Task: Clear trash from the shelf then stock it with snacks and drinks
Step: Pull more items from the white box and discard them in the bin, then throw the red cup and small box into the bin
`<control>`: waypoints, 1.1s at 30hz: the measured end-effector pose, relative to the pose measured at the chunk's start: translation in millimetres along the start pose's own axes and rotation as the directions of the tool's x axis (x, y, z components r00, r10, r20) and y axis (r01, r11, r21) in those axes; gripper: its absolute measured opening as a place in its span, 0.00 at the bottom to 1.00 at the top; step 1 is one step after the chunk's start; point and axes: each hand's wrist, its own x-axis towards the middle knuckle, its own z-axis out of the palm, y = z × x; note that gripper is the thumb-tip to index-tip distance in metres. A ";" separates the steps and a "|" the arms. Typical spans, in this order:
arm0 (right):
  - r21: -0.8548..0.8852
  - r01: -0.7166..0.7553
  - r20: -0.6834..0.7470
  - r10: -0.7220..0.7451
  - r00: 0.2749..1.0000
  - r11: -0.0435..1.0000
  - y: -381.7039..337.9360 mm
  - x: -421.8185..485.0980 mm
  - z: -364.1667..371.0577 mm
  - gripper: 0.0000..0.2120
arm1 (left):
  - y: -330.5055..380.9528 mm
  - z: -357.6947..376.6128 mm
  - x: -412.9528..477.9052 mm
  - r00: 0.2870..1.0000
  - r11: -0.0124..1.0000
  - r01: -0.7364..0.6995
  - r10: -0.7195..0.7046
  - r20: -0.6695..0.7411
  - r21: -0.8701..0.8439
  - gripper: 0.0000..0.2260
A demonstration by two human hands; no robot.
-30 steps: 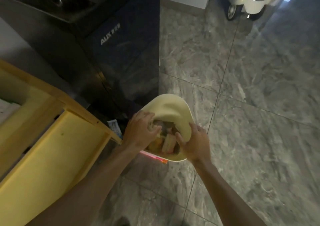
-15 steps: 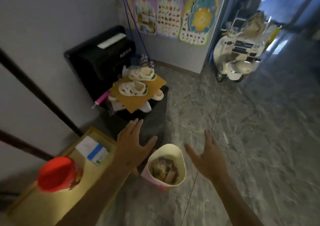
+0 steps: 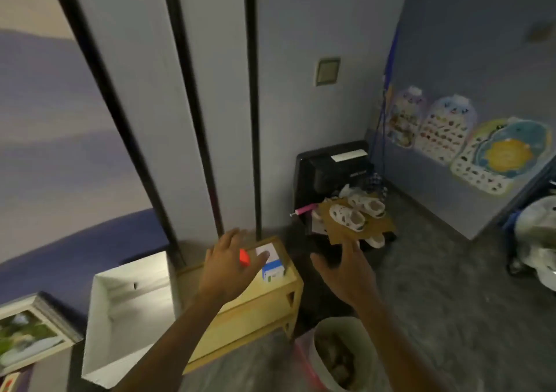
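Both hands open over the yellow shelf, trash bin at lower centre.

The low wooden shelf [image 3: 249, 316] sits at centre, its long axis running from lower left to upper right. The left hand [image 3: 231, 268] hovers over its top with fingers spread, holding nothing and half covering a red object [image 3: 244, 257] beside a white-and-blue carton [image 3: 272, 266]. The right hand [image 3: 346, 274] is likewise splayed and empty. The bin [image 3: 337, 322], pink-lined, holds wrappers. Right of the shelf stands a black appliance [image 3: 328, 172], its label too blurred to read; a white box [image 3: 129, 310] flanks the left.
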 end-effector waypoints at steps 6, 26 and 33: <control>-0.015 0.023 0.204 -0.020 0.979 1.000 -38.3 23.4 60.5 0.52 | -70.2 -3.7 3.7 0.980 0.982 0.191 -0.190 -0.055 -0.002 0.47; 0.063 0.076 0.220 -0.088 0.972 0.995 104.8 122.3 357.8 0.47 | -246.8 238.4 95.9 0.905 0.902 0.376 -0.406 -0.124 -0.210 0.71; 0.104 -0.018 0.187 -0.002 0.982 0.994 109.0 122.6 378.8 0.45 | -258.7 254.2 100.3 0.893 0.873 0.369 -0.428 -0.139 -0.319 0.73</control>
